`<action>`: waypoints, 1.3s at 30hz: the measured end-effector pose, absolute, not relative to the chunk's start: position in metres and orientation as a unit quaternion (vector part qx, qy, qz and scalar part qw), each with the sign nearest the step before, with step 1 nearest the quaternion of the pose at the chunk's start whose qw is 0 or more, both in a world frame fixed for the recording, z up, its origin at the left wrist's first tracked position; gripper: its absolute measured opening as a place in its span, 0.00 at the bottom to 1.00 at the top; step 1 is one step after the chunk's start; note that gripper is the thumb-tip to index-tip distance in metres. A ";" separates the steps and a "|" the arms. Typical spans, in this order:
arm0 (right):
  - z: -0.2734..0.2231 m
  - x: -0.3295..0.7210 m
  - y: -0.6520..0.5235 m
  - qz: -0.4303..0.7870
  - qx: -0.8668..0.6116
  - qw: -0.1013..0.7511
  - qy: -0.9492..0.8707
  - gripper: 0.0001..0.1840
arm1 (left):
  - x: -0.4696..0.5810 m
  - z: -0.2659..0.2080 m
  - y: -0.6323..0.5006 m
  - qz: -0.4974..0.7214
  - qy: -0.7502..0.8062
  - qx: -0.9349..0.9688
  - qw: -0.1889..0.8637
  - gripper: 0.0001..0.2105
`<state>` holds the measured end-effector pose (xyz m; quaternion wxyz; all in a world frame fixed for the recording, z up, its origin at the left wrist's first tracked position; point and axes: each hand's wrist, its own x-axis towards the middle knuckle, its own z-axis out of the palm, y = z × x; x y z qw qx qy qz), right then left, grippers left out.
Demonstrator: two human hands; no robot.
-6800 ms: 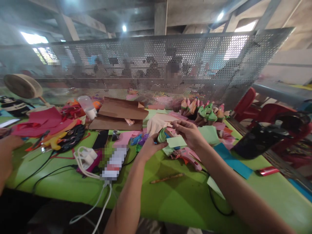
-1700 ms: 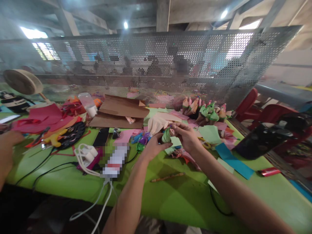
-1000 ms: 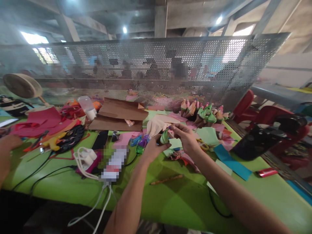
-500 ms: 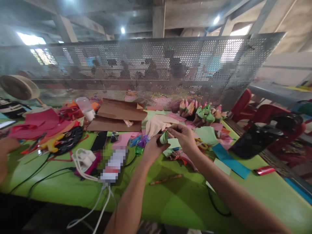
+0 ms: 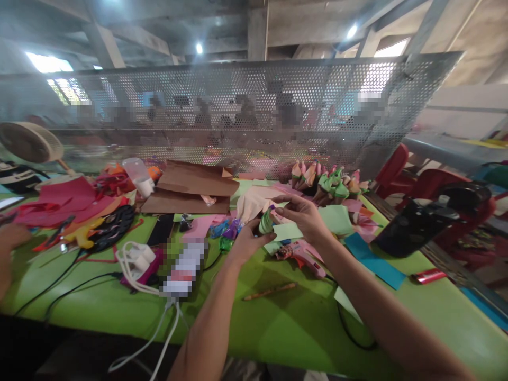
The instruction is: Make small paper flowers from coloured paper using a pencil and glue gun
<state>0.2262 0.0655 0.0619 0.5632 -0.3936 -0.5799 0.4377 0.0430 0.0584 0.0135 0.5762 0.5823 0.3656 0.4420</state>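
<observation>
My left hand (image 5: pixel 251 241) is closed around a light green swirl (image 5: pixel 266 222), a cone of wound strips like soft-serve ice cream, held upright above the table. At its tip sits a small purple piece (image 5: pixel 272 208). The thumb and fingers of my right hand (image 5: pixel 299 214) pinch at this tip; the exact grip is partly hidden. Under my right wrist lies a pink glue gun (image 5: pixel 305 256) with its black cord. Pale green paper pieces (image 5: pixel 288 232) lie just behind it. Cream sheet material (image 5: pixel 254 203) is beyond my left hand.
Finished-looking swirl cones (image 5: pixel 333 182) stand at the back right. A power strip (image 5: pixel 186 270) with white cables, brown cardboard (image 5: pixel 194 182) and a wooden stick (image 5: pixel 270 291) lie on the green table (image 5: pixel 130 312). A black bottle (image 5: pixel 415 227) stands right. Another person's hand (image 5: pixel 14 238) shows far left.
The green swirl has tipped more upright and a purple piece now shows at its top. My right hand has shifted slightly right and down, exposing the pink glue gun.
</observation>
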 end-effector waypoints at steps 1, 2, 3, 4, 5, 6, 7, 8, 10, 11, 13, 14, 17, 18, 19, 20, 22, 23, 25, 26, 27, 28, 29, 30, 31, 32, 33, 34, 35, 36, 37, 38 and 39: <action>0.062 0.226 0.065 0.448 -0.389 0.559 -0.579 0.25 | 0.043 0.014 0.057 0.438 0.361 0.581 0.584 0.30; 0.062 0.226 0.065 0.458 -0.385 0.556 -0.577 0.25 | 0.043 0.015 0.057 0.434 0.356 0.581 0.590 0.30; 0.061 0.225 0.064 0.466 -0.380 0.553 -0.576 0.25 | 0.043 0.015 0.056 0.429 0.350 0.581 0.597 0.31; 0.061 0.225 0.064 0.472 -0.375 0.552 -0.576 0.25 | 0.043 0.015 0.056 0.426 0.342 0.581 0.603 0.31; 0.061 0.224 0.064 0.475 -0.370 0.551 -0.577 0.24 | 0.043 0.015 0.055 0.425 0.335 0.581 0.608 0.32; 0.061 0.224 0.064 0.475 -0.365 0.553 -0.579 0.24 | 0.043 0.015 0.055 0.424 0.331 0.582 0.610 0.32; 0.061 0.223 0.065 0.472 -0.361 0.556 -0.581 0.23 | 0.043 0.015 0.056 0.425 0.328 0.585 0.608 0.32; 0.060 0.223 0.065 0.468 -0.358 0.559 -0.584 0.23 | 0.043 0.015 0.056 0.425 0.326 0.588 0.606 0.33; 0.060 0.223 0.067 0.457 -0.356 0.562 -0.591 0.22 | 0.043 0.015 0.056 0.425 0.322 0.594 0.602 0.33; 0.060 0.222 0.067 0.450 -0.357 0.562 -0.596 0.22 | 0.043 0.014 0.056 0.424 0.321 0.596 0.602 0.33; 0.059 0.222 0.068 0.434 -0.359 0.560 -0.607 0.22 | 0.043 0.014 0.057 0.422 0.321 0.596 0.602 0.33; 0.059 0.223 0.068 0.429 -0.361 0.559 -0.611 0.21 | 0.043 0.014 0.057 0.422 0.324 0.595 0.603 0.33; 0.060 0.224 0.066 0.428 -0.372 0.546 -0.617 0.23 | 0.042 0.014 0.057 0.427 0.337 0.590 0.597 0.32; 0.061 0.225 0.065 0.431 -0.378 0.540 -0.616 0.24 | 0.042 0.014 0.057 0.430 0.340 0.587 0.596 0.32; 0.061 0.225 0.065 0.434 -0.385 0.534 -0.615 0.26 | 0.042 0.014 0.057 0.433 0.342 0.584 0.595 0.32; 0.061 0.225 0.064 0.436 -0.391 0.530 -0.613 0.26 | 0.042 0.014 0.057 0.434 0.343 0.581 0.597 0.32; 0.061 0.225 0.064 0.434 -0.398 0.531 -0.610 0.26 | 0.043 0.015 0.056 0.430 0.342 0.574 0.608 0.33; 0.061 0.224 0.065 0.429 -0.398 0.536 -0.609 0.25 | 0.043 0.015 0.056 0.427 0.340 0.570 0.614 0.33; 0.061 0.221 0.066 0.419 -0.391 0.549 -0.609 0.23 | 0.043 0.016 0.055 0.423 0.336 0.564 0.624 0.33; 0.061 0.220 0.066 0.415 -0.386 0.555 -0.609 0.23 | 0.044 0.016 0.055 0.423 0.333 0.562 0.628 0.34; 0.060 0.220 0.066 0.414 -0.381 0.560 -0.608 0.23 | 0.044 0.017 0.054 0.423 0.330 0.560 0.631 0.34; 0.060 0.219 0.066 0.413 -0.378 0.563 -0.608 0.23 | 0.044 0.017 0.054 0.424 0.329 0.559 0.632 0.34; 0.060 0.219 0.066 0.414 -0.378 0.562 -0.608 0.23 | 0.044 0.017 0.054 0.424 0.330 0.560 0.630 0.34; 0.060 0.219 0.066 0.417 -0.382 0.557 -0.608 0.24 | 0.044 0.017 0.054 0.424 0.332 0.562 0.627 0.33; 0.060 0.219 0.066 0.420 -0.389 0.552 -0.607 0.24 | 0.044 0.016 0.054 0.426 0.335 0.565 0.622 0.33; 0.060 0.219 0.066 0.421 -0.398 0.546 -0.605 0.26 | 0.044 0.016 0.054 0.431 0.339 0.570 0.612 0.32; 0.060 0.220 0.065 0.422 -0.409 0.541 -0.601 0.27 | 0.044 0.016 0.055 0.437 0.346 0.575 0.599 0.31; 0.060 0.220 0.065 0.423 -0.420 0.539 -0.596 0.29 | 0.044 0.015 0.055 0.441 0.357 0.583 0.581 0.31; 0.059 0.219 0.064 0.424 -0.429 0.541 -0.586 0.29 | 0.044 0.015 0.056 0.445 0.372 0.591 0.560 0.29; 0.059 0.219 0.064 0.423 -0.438 0.546 -0.575 0.29 | 0.045 0.015 0.056 0.445 0.390 0.601 0.537 0.28; 0.059 0.218 0.064 0.422 -0.446 0.553 -0.563 0.28 | 0.045 0.014 0.057 0.443 0.409 0.611 0.513 0.26; 0.059 0.217 0.063 0.421 -0.453 0.560 -0.552 0.28 | 0.045 0.014 0.057 0.438 0.427 0.622 0.488 0.25; 0.059 0.216 0.063 0.419 -0.456 0.564 -0.546 0.27 | 0.045 0.014 0.057 0.432 0.444 0.633 0.464 0.24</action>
